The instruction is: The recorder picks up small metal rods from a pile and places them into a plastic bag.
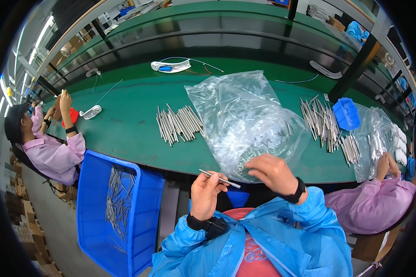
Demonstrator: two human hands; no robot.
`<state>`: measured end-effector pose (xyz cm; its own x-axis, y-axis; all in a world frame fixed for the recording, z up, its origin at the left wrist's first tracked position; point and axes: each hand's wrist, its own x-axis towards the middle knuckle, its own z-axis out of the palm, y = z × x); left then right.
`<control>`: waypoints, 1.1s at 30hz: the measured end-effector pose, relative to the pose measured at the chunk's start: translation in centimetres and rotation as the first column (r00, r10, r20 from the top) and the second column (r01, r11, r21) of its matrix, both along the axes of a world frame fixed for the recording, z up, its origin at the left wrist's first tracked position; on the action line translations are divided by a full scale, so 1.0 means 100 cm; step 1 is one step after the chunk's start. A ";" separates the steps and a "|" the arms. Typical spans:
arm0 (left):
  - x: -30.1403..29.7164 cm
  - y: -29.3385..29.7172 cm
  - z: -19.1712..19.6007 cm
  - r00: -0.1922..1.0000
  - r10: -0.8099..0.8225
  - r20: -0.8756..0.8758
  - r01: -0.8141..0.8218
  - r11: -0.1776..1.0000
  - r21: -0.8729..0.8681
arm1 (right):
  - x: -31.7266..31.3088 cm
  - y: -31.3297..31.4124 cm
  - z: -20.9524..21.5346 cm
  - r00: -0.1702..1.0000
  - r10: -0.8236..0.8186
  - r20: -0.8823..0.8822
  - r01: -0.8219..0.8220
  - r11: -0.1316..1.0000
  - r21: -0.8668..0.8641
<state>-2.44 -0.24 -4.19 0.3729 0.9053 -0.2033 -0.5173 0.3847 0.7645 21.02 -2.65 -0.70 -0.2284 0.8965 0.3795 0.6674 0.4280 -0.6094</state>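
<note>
Presently: one metal rod (pixel 230 183), slanted, pinched between thumb and fingers of the left hand (pixel 204 198), just off the front edge of the green surface (pixel 134 99); right hand (pixel 277 171), fingers bent, at the near end of one clear bag (pixel 235 101) of small pieces, cannot tell whether anything is gripped; rod pile (pixel 178 123) left of the bag, green stretch showing beyond it toward a white part (pixel 91 112); blue bin (pixel 145 217) beside the front edge, left
</note>
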 end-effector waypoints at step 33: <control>0.018 -0.006 0.035 0.666 -0.087 -0.741 0.573 0.695 0.434 | 0.015 -0.031 0.007 0.962 0.033 -0.270 -0.055 0.996 -0.075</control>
<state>-0.59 -0.82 -0.73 0.6704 0.7419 0.0122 0.2405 -0.2327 0.9423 22.55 -5.79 -0.04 -0.1682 0.9180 0.3592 0.4564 0.3955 -0.7971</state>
